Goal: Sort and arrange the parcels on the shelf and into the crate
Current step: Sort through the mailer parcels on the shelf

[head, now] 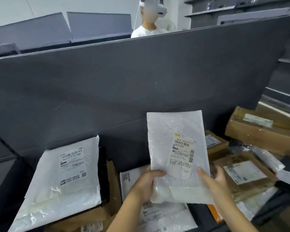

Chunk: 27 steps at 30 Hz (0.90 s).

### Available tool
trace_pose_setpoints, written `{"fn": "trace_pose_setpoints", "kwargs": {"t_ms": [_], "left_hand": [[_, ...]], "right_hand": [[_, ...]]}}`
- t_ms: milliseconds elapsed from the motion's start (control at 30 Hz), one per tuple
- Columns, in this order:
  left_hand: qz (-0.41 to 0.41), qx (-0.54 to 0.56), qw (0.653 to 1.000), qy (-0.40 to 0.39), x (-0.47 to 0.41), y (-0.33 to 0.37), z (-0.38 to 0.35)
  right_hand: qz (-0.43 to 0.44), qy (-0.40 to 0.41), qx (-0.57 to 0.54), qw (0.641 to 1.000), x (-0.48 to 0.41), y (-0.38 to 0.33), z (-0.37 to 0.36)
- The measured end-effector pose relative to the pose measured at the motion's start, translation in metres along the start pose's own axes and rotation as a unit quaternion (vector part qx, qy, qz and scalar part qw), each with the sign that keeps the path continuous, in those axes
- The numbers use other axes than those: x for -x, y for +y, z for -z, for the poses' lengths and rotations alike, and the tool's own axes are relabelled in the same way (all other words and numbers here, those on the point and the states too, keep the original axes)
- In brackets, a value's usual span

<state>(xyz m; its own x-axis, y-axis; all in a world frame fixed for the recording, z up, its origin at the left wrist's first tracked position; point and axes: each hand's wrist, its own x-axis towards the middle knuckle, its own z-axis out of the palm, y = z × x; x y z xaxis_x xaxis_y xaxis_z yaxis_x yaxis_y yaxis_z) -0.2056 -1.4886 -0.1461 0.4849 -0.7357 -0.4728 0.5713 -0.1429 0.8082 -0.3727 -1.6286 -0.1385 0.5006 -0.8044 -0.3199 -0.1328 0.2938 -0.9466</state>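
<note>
I hold a white bubble mailer (177, 153) upright in front of me, its shipping label facing me. My left hand (146, 183) grips its lower left edge and my right hand (214, 181) grips its lower right edge. Below it lies another white mailer (132, 178), partly hidden by my arms. On the left a large white poly parcel (62, 180) rests on top of a stack of brown cardboard boxes (112, 186). To the right is a heap of brown cardboard parcels (251, 174), with a larger brown box (261, 131) on top at the far right.
A tall dark grey panel (124, 89) stands right behind the parcels. A person in a white shirt with a headset (149, 29) stands beyond it. Grey shelves (288, 61) run along the right side and background. A small orange item (214, 213) lies under my right forearm.
</note>
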Motion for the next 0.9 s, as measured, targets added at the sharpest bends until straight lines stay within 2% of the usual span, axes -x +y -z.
{"fn": "trace_pose_setpoints", "kwargs": {"t_ms": [67,133,567,700,900], "left_hand": [[0.007,-0.014,1.000,-0.014,0.003,0.007,0.005],[0.006,-0.034,0.999,-0.019,0.007,0.010,0.006],[-0.103,-0.014,0.993,-0.047,0.039,0.042,0.001],[-0.167,-0.094,0.976,-0.105,0.062,0.061,-0.002],[-0.202,-0.194,0.955,-0.095,0.091,0.082,-0.008]], "right_hand": [[-0.032,-0.115,-0.075,0.990,-0.001,-0.009,-0.001],[-0.018,-0.169,-0.081,0.982,0.005,-0.013,-0.005],[0.102,-0.206,-0.047,0.972,0.009,-0.062,-0.021],[0.102,-0.221,-0.100,0.965,0.009,-0.065,-0.020],[0.055,-0.234,-0.145,0.960,0.013,-0.060,-0.027]]}}
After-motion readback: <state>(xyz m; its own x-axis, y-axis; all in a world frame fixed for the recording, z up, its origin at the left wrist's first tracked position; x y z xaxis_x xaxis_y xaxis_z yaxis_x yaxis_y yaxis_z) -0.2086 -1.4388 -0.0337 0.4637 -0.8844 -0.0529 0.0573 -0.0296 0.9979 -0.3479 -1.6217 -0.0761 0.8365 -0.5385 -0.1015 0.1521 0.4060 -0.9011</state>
